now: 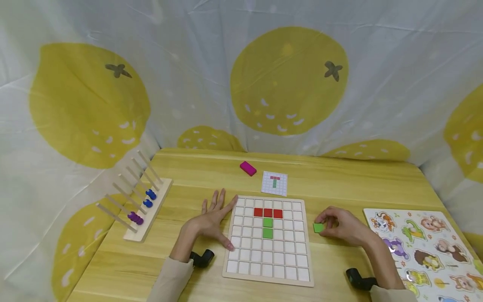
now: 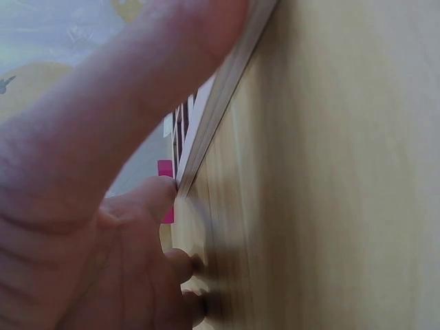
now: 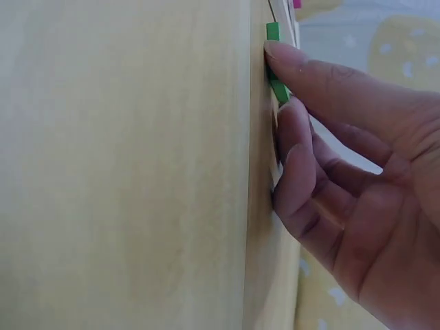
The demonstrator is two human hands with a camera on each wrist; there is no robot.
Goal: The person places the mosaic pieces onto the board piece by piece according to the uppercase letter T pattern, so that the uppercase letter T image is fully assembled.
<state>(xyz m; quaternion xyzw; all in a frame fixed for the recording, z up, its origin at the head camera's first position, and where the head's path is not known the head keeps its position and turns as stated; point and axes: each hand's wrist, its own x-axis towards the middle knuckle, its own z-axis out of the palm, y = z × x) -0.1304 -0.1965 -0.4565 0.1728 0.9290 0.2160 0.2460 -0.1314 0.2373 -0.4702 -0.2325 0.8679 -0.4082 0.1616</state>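
A wooden grid board [image 1: 271, 282] with white squares lies on the table. Three red tiles [image 1: 268, 213] form a row on it, and two green tiles [image 1: 268, 227] run down from the middle one. With fingers spread, my left hand [image 1: 207, 222] rests at the board's left edge, thumb and index finger touching the frame. To the right of the board, my right hand [image 1: 343, 225] pinches a green tile [image 1: 318, 227] between thumb and fingers, just over the table. The right wrist view shows green pieces [image 3: 273, 31] at the fingertips; whether one tile or two, I cannot tell.
Behind the board lie a card [image 1: 281, 189] printed with a red and green T and a magenta block [image 1: 247, 168]. A wooden peg stand [image 1: 154, 214] with blue and purple beads stands at left. An animal puzzle board [image 1: 411, 256] lies at right, near my right forearm.
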